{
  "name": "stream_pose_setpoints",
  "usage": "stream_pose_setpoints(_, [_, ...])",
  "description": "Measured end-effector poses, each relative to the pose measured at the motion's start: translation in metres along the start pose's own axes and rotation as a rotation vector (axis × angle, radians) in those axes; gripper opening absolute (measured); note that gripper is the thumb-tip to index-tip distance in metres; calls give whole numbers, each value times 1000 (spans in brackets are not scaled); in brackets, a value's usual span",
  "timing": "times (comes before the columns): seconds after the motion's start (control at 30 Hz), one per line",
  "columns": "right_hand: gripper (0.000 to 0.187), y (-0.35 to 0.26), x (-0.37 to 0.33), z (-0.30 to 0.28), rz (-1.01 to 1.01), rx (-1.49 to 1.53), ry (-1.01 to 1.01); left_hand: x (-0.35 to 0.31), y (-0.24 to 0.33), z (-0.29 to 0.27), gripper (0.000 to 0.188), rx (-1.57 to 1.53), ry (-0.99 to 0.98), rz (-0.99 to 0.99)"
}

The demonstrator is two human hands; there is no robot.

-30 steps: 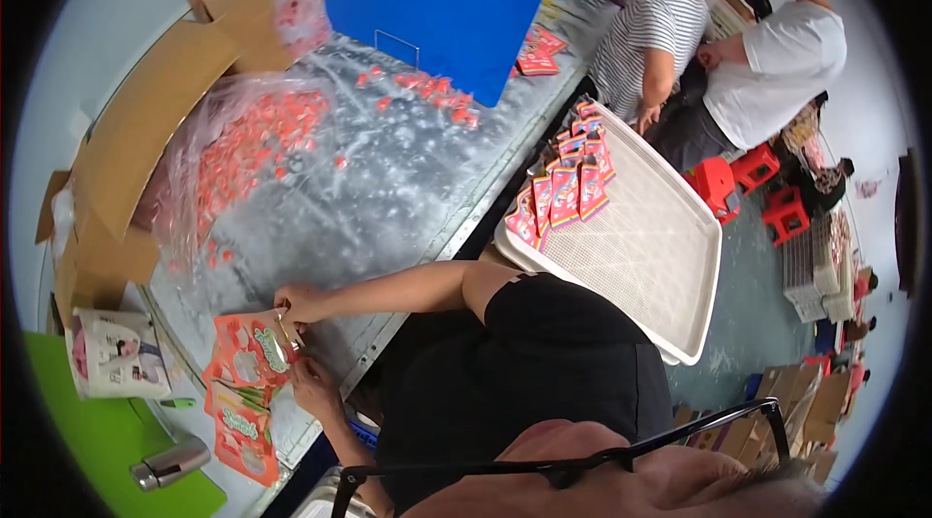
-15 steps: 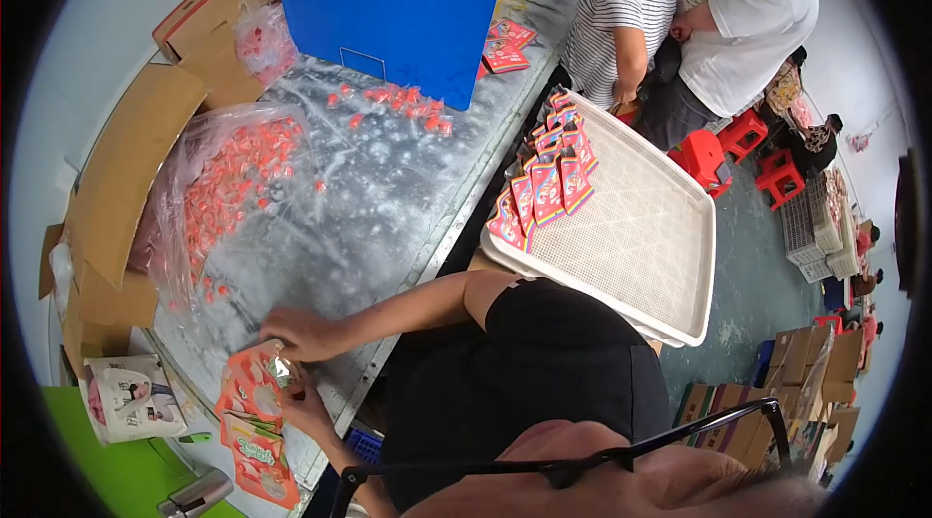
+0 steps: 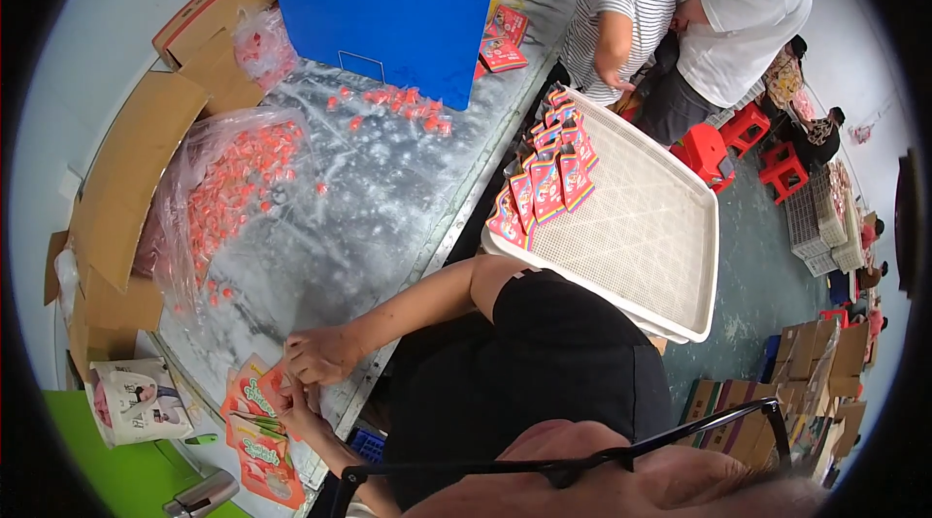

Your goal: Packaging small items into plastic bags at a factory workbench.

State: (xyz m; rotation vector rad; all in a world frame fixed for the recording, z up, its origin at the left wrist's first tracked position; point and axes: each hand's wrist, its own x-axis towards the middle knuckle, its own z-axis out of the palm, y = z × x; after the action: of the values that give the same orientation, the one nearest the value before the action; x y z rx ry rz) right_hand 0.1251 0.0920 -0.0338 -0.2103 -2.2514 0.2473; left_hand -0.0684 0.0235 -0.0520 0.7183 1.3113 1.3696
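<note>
Both my hands are together over the near end of the table, at the lower left. My right hand [image 3: 318, 355] is closed, its fingertips pinching at the upper edge of a small orange-pink pouch [image 3: 273, 384]. Just below it, my left hand [image 3: 303, 415] grips the same pouch, fingers wrapped at its side. The fingers hide most of the pouch, and its mouth cannot be seen. Beneath and beside the hands lie more flat orange pouches [image 3: 264, 465] with pale green lettering, overlapping on the tabletop.
Red wrapped pieces [image 3: 228, 178] spill from a clear bag beside cardboard [image 3: 131, 173]. A blue bin [image 3: 388, 13] stands at the table's far end. Filled pink packets [image 3: 546, 183] line a white mesh tray [image 3: 646, 227] on my right. A steel flask [image 3: 202, 496] stands near; two people are beyond.
My right hand has moved slightly right and down, closing in on the left hand. The pouch's silvery inside, visible before, is now hidden.
</note>
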Motion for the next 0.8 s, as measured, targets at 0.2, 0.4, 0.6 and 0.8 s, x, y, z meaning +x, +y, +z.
stream_pose_setpoints(0.2, [18,10,4,18,-74,17,-29,6,9,6,24,145,-79,217])
stream_pose_setpoints(0.4, [16,17,8,21,-31,144,-228,-14,37,35,30,820,132,495])
stream_pose_setpoints(0.6, [15,10,30,9,-44,260,-262,-11,47,35,27,943,156,574])
stream_pose_setpoints(0.8, [26,37,18,38,599,1111,-491,-10,54,34,30,792,44,482])
